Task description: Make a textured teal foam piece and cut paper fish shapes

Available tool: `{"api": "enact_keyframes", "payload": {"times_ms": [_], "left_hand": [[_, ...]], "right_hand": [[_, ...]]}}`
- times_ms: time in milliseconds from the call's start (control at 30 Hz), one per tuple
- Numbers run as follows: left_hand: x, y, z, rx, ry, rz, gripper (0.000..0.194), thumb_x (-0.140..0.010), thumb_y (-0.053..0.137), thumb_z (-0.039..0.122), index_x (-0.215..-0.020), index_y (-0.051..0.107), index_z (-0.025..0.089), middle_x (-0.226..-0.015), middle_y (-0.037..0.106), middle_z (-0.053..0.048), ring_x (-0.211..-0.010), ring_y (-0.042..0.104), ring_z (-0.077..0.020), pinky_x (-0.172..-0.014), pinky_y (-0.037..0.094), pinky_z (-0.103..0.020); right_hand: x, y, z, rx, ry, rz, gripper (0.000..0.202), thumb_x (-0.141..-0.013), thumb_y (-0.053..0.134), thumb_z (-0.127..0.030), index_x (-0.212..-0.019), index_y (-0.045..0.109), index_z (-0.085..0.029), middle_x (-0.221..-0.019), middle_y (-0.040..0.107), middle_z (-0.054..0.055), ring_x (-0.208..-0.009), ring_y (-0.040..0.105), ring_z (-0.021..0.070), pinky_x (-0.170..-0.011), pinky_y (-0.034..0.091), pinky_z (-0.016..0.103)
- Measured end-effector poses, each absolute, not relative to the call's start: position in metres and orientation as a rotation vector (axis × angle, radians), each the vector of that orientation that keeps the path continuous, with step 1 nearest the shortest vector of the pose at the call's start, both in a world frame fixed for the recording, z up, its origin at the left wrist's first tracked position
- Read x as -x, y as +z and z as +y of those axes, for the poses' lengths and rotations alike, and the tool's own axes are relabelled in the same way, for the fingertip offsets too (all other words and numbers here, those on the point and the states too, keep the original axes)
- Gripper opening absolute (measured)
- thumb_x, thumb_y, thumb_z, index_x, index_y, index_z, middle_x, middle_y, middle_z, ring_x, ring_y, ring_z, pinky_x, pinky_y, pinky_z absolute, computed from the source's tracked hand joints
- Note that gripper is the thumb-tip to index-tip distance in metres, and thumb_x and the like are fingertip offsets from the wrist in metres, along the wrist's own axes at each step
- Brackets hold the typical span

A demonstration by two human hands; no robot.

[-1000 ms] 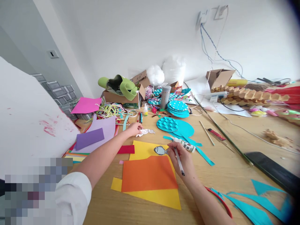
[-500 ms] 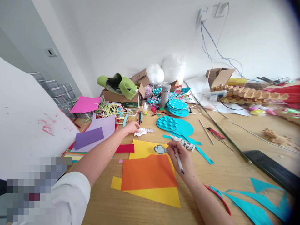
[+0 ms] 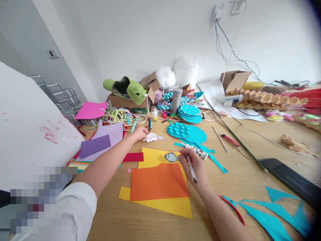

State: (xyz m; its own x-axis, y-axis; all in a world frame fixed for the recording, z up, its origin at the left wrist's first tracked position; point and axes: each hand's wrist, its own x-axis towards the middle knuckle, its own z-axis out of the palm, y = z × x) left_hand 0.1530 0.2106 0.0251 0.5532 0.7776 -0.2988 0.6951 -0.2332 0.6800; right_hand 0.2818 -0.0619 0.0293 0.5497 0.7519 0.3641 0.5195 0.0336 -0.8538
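My left hand reaches to the middle of the table, its fingers pinched at the left edge of some white fish cutouts. My right hand is closed round a white pen whose dark end points down toward me. The tail of a grey-blue paper fish meets the fingertips of that hand. Beneath the fish lies a yellow sheet, partly covered by an orange sheet. A white glue bottle lies just behind my right hand.
Turquoise discs and paper strips lie behind my right hand. A grey flask and a box with a green cap stand farther back. Purple paper is at left, a black phone and a long stick at right.
My left hand has shifted slightly left, and more of the white fish cutouts shows. My right hand keeps the pen and the grey-blue fish in much the same place.
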Motion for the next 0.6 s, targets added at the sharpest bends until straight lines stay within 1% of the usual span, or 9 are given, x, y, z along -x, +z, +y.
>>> {"api": "enact_keyframes", "payload": {"times_ms": [167,233,300,367,400,500,600], "left_hand": [[-0.1499,0.0262,0.2117,-2.026,0.201,1.232,0.034,-0.092,0.056,0.035,-0.12,0.055,0.016,-0.121,0.057,-0.009,-0.101,0.06,-0.023,-0.084,0.053,-0.043],[-0.1488,0.0276,0.212,-2.052,0.249,1.247,0.032,-0.086,0.065,0.035,-0.109,0.062,0.013,-0.108,0.063,-0.007,-0.094,0.062,-0.0226,-0.08,0.052,-0.038],[-0.1487,0.0289,0.2121,-2.073,0.308,1.258,0.031,-0.07,0.079,0.035,-0.087,0.069,0.012,-0.084,0.067,-0.004,-0.081,0.063,-0.0211,-0.071,0.05,-0.031],[-0.1499,0.0297,0.2123,-2.084,0.369,1.271,0.032,-0.054,0.088,0.035,-0.069,0.069,0.013,-0.064,0.063,0.0,-0.068,0.06,-0.0183,-0.061,0.044,-0.026],[-0.1509,0.0297,0.2123,-2.086,0.394,1.278,0.034,-0.051,0.088,0.037,-0.066,0.068,0.014,-0.06,0.061,0.001,-0.063,0.058,-0.0165,-0.057,0.041,-0.025],[-0.1529,0.0289,0.2126,-2.082,0.438,1.308,0.038,-0.049,0.087,0.045,-0.059,0.064,0.016,-0.052,0.056,0.004,-0.053,0.05,-0.0128,-0.05,0.034,-0.024],[-0.1507,0.0271,0.2131,-2.075,0.419,1.331,0.043,-0.052,0.083,0.053,-0.052,0.058,0.018,-0.043,0.045,0.005,-0.046,0.043,-0.0116,-0.045,0.028,-0.023]], "right_hand": [[-0.2821,0.0281,-0.0615,1.647,0.236,-1.099,0.018,-0.082,0.05,-0.036,-0.084,0.057,-0.019,-0.076,0.066,0.005,-0.06,0.058,0.0152,-0.058,0.046,0.027],[-0.2823,0.0276,-0.0612,1.642,0.227,-1.103,0.018,-0.082,0.051,-0.036,-0.083,0.057,-0.019,-0.074,0.065,0.004,-0.058,0.057,0.0147,-0.057,0.046,0.027],[-0.2823,0.0273,-0.0609,1.641,0.222,-1.102,0.018,-0.082,0.051,-0.036,-0.083,0.057,-0.019,-0.071,0.064,0.003,-0.057,0.056,0.0143,-0.056,0.045,0.026],[-0.2821,0.0275,-0.0609,1.647,0.218,-1.104,0.018,-0.082,0.051,-0.036,-0.083,0.057,-0.019,-0.07,0.062,0.003,-0.055,0.054,0.0139,-0.055,0.044,0.026],[-0.2819,0.0279,-0.0609,1.649,0.217,-1.105,0.018,-0.082,0.051,-0.036,-0.083,0.057,-0.019,-0.069,0.062,0.003,-0.055,0.053,0.0138,-0.054,0.043,0.026],[-0.2816,0.0295,-0.0612,1.64,0.216,-1.101,0.016,-0.081,0.051,-0.035,-0.082,0.057,-0.02,-0.071,0.064,0.003,-0.056,0.055,0.0143,-0.056,0.044,0.026],[-0.2816,0.0309,-0.0612,1.632,0.223,-1.091,0.014,-0.08,0.051,-0.034,-0.081,0.056,-0.021,-0.077,0.066,0.005,-0.059,0.057,0.0154,-0.058,0.046,0.028]]}}
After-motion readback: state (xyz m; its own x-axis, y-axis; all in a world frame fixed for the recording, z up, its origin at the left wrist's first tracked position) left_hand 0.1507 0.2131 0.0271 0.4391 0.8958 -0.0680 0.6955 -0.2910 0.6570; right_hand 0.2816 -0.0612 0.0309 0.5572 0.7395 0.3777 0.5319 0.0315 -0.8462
